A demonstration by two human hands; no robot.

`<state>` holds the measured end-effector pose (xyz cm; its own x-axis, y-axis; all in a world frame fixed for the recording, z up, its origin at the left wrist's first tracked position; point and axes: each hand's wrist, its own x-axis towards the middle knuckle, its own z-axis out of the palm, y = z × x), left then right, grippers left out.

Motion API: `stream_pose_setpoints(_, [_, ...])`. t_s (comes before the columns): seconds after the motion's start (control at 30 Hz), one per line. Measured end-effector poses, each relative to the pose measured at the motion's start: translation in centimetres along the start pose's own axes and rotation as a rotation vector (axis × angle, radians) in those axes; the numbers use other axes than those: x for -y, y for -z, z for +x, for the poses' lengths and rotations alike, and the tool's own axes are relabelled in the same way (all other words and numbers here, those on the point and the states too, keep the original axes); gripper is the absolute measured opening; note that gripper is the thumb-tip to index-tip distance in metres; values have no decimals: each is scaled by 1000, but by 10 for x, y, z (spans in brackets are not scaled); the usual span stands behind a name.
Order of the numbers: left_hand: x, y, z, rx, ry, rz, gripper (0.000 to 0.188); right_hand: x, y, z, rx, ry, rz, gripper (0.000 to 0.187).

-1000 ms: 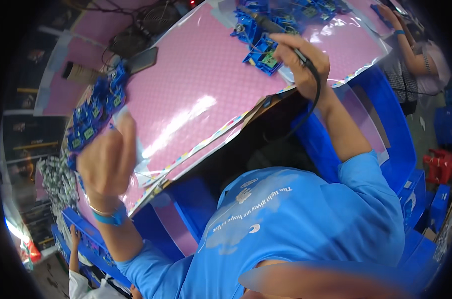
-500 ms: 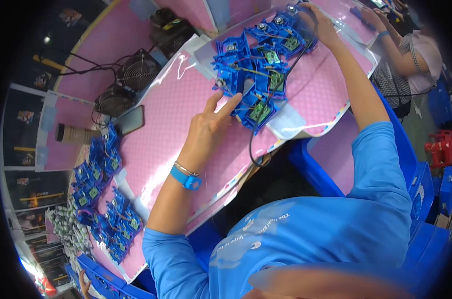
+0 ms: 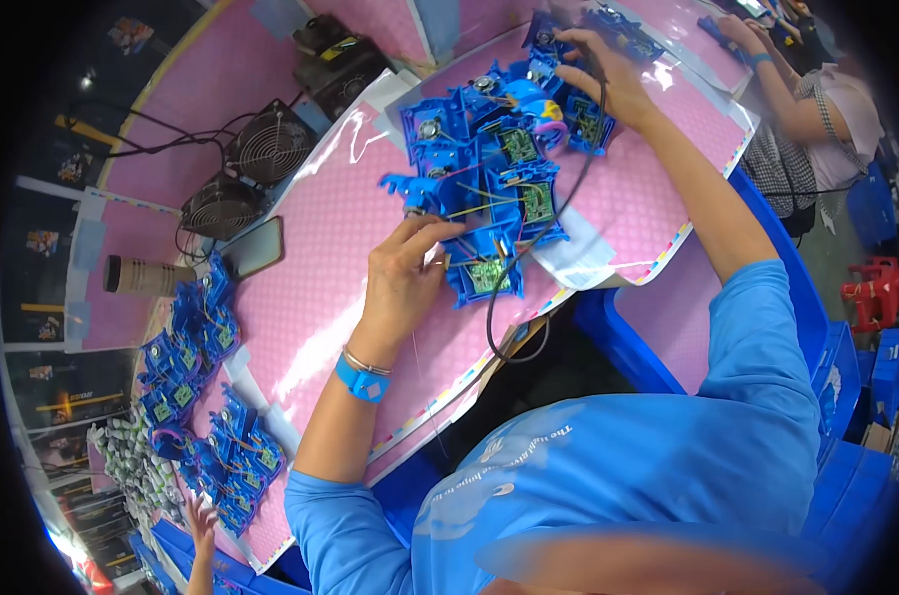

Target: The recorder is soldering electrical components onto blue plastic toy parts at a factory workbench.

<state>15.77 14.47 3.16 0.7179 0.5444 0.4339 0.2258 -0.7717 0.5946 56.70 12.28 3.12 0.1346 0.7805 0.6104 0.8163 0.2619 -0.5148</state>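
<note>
A cluster of blue plastic housings [image 3: 448, 149] with green circuit boards, thin wires and round metal parts lies on the pink table. At its near end, my left hand [image 3: 402, 276] has thumb and index finger closed on the edge of the nearest housing [image 3: 487, 248]. My right hand [image 3: 613, 84] is at the far end, its bent fingers around a housing [image 3: 545, 42]. Beside those fingers is a blue-and-yellow piece [image 3: 537, 101] with a pink curl; its kind is unclear. A black cable [image 3: 571, 188] passes over the cluster and loops past the table's front edge.
More wired blue housings [image 3: 233, 451] lie at the left, next to a heap of grey-white pieces [image 3: 137, 456]. Two black fans [image 3: 271, 144], a phone [image 3: 254, 248] and a cup [image 3: 147, 276] line the back. Another person's hand [image 3: 202, 521] shows lower left; a co-worker [image 3: 806, 119] sits right.
The cluster has shifted left and toward me, with my left hand drawing back along with it. My right hand has come in from beyond the far end onto a housing.
</note>
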Motion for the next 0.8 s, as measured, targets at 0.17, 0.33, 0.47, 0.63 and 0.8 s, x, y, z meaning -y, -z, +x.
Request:
stream_pose_setpoints(0.17, [-22,36,-61,66,215,-34,36,71,-32,-33,10,56,180,49])
stream_pose_setpoints(0.33, [-48,66,-122,17,328,1,37,131,-58,-51,83,162,191,47])
stream_pose_setpoints(0.47, [-71,85,-162,-18,520,43,34,169,-74,-56,224,85,385,43])
stream_pose_setpoints(0.63, [-76,99,-201,-152,512,222,34,223,-53,-60,187,370,270,30])
stream_pose_setpoints(0.8, [-71,95,-207,-277,478,260,43,294,-46,-99,239,518,342,28])
